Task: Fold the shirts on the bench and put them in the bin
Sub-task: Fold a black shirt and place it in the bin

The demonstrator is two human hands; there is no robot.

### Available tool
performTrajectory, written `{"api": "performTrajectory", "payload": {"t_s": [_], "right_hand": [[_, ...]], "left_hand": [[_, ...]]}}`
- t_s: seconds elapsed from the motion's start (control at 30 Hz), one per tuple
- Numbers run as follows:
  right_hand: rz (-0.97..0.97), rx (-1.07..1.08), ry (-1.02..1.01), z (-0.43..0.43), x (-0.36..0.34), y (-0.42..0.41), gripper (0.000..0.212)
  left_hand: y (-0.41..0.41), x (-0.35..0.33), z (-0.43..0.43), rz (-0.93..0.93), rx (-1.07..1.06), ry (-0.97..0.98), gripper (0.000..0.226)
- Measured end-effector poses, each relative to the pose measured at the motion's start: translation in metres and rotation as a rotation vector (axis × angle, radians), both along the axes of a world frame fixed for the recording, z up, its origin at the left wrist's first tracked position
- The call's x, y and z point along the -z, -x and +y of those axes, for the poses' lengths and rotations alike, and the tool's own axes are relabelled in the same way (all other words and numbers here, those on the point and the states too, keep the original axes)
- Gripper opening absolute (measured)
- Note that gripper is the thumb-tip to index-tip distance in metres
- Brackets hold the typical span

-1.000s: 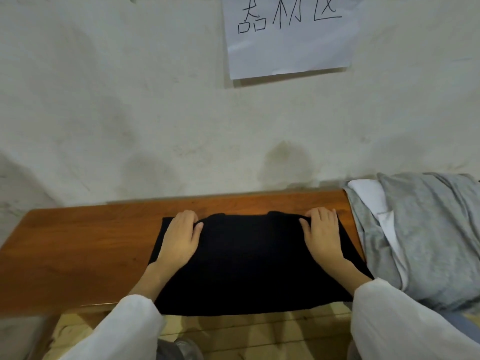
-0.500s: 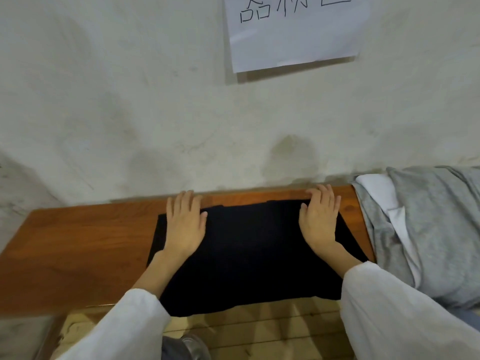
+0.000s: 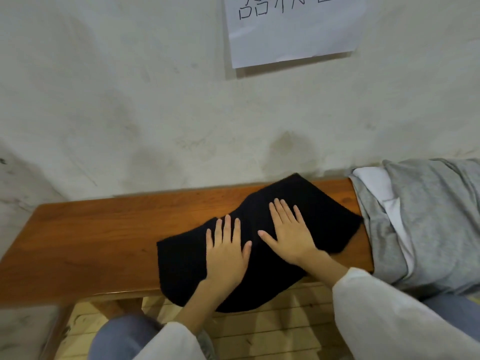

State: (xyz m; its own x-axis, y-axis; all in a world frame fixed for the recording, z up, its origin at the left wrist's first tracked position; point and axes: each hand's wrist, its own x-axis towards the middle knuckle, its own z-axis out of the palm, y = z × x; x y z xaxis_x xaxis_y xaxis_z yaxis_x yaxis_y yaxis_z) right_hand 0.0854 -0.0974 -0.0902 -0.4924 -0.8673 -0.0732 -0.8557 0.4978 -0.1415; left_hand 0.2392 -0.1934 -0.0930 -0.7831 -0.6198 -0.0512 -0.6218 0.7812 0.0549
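Observation:
A folded black shirt [image 3: 319, 214] lies skewed on the wooden bench [image 3: 98, 235], its near edge hanging over the bench's front. My left hand [image 3: 226, 253] lies flat on the shirt's left half, fingers straight and spread. My right hand [image 3: 288, 232] presses flat on the middle of the shirt, fingers straight. A pile of grey and white shirts [image 3: 426, 219] sits at the bench's right end, touching the black shirt's right corner. No bin is in view.
A plastered wall [image 3: 155, 100] rises directly behind the bench, with a white paper sign [image 3: 293, 40] taped high on it. Wooden floorboards [image 3: 272, 331] show below the bench. My knees in blue jeans [image 3: 122, 339] are close to the front edge.
The black shirt has been turned, its right part swung back toward the wall. Both hands moved from its far corners inward and now lie flat near the middle.

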Motion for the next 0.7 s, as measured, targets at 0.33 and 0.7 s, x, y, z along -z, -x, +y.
{"api": "performTrajectory", "payload": {"t_s": [0.33, 0.7], "right_hand": [[-0.061, 0.352, 0.131, 0.041, -0.001, -0.038, 0.068], [-0.001, -0.128, 0.027, 0.045, 0.001, -0.005, 0.082]], "left_hand": [[0.036, -0.035, -0.011, 0.115, 0.316, 0.117, 0.051], [0.010, 0.002, -0.010, 0.076, 0.343, -0.026, 0.060]]}}
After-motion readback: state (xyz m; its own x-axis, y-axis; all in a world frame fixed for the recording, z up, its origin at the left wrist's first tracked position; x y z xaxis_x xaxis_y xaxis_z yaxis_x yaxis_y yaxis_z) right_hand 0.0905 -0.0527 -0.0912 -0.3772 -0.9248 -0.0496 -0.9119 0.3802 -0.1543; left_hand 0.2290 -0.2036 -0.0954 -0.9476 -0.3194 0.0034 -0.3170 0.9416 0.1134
